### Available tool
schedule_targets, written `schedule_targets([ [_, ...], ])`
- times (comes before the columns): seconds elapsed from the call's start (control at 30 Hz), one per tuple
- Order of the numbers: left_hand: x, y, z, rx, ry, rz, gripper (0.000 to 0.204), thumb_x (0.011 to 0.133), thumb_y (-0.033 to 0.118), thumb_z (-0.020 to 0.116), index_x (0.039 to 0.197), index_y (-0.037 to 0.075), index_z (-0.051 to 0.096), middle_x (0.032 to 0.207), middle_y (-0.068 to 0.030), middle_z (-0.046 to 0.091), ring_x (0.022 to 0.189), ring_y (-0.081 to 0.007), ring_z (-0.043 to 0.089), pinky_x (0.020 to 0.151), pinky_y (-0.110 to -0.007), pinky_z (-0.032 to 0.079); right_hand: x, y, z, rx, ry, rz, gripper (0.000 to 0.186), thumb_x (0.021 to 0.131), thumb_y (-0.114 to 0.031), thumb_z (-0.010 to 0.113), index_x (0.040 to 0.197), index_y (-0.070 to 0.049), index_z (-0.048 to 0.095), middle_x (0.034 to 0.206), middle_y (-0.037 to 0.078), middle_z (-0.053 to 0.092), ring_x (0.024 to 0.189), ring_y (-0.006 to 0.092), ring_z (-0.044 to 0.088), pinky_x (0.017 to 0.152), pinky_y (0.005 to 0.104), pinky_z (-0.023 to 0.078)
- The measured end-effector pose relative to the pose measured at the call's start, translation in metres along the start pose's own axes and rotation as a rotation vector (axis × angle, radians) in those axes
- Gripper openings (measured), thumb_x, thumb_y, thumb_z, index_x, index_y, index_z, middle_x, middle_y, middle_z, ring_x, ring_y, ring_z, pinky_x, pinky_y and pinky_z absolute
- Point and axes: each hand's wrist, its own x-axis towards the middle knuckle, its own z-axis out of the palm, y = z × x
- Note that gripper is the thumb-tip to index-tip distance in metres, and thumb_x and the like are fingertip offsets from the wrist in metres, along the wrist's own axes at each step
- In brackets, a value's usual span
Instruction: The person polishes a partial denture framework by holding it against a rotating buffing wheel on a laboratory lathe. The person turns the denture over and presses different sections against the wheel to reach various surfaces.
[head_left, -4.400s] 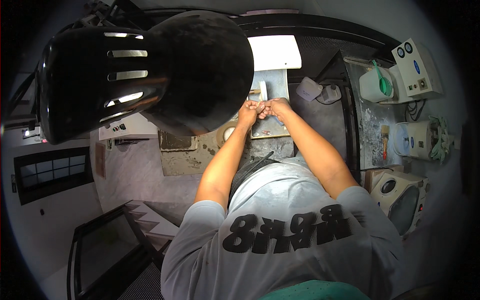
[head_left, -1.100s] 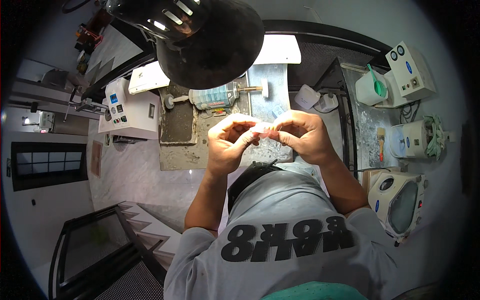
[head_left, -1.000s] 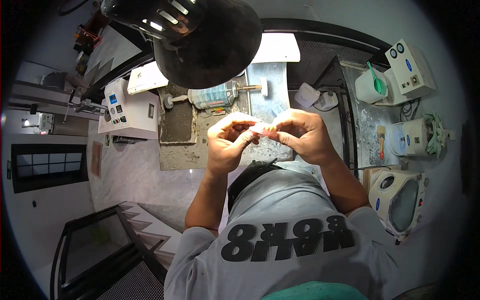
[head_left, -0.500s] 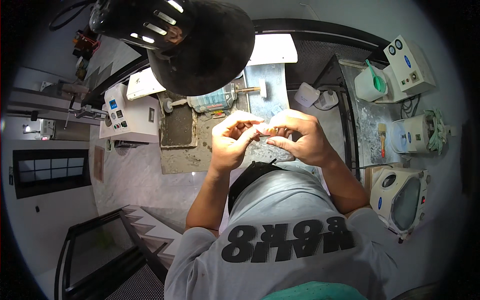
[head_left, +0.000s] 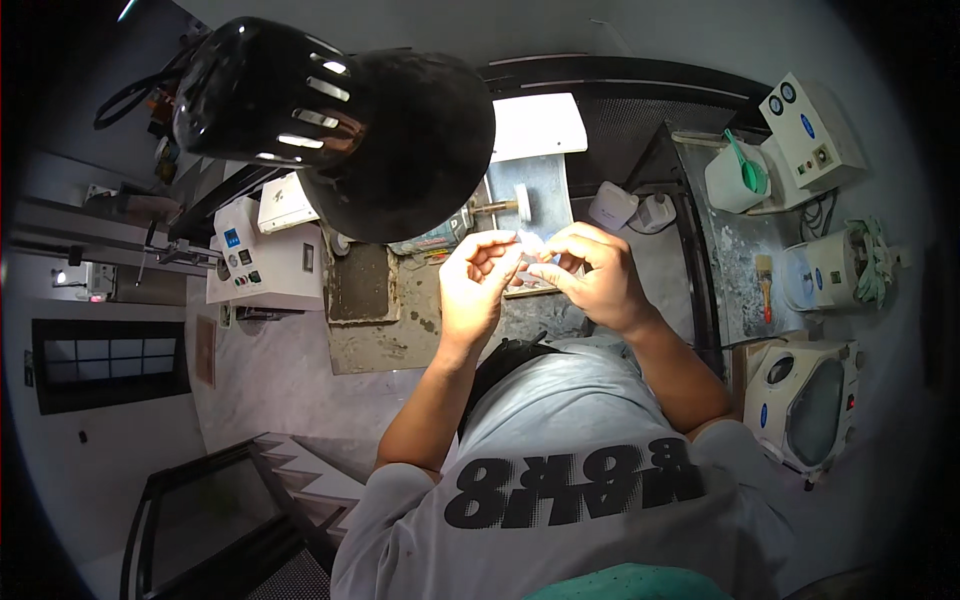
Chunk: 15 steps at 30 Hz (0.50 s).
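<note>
My left hand (head_left: 478,285) and my right hand (head_left: 597,275) meet under the lamp, over the near side of the bench. Between their fingertips is a small pale piece (head_left: 531,246), pinkish and partly washed out by the light. Both hands pinch it, thumbs against bent fingers; its exact shape cannot be made out. Just beyond my hands stands a bench polishing motor (head_left: 432,238), partly hidden by the lamp. A white buffing wheel (head_left: 523,204) sits on its right shaft, apart from my fingers.
A black lamp (head_left: 400,140) hangs low over the bench (head_left: 385,345). A shallow tray (head_left: 362,285) lies left of my hands. White control-panel machines (head_left: 265,250) stand at left and right. A brush (head_left: 765,288) and a tub with a green scoop (head_left: 738,180) are on the right-hand counter.
The view has tilted, so the lamp and bench sit lower in it. My hands still pinch the pale piece, now turned and seen closer to the buffing wheel.
</note>
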Motion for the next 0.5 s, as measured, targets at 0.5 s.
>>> schedule_targets([
  [0.5, 0.019, -0.01, -0.011, -0.014, -0.048, -0.124, 0.013, 0.085, 0.006, 0.063, 0.094, -0.003, 0.061, 0.084, -0.0088, 0.065, 0.066, -0.0101, 0.058, 0.06, -0.022, 0.046, 0.015, 0.017, 0.012, -0.043, 0.001, 0.048, 0.016, 0.071, -0.006, 0.076, 0.082, 0.001, 0.065, 0.072, 0.003, 0.059, 0.055, 0.0064, 0.05, 0.052, 0.0208, 0.042],
])
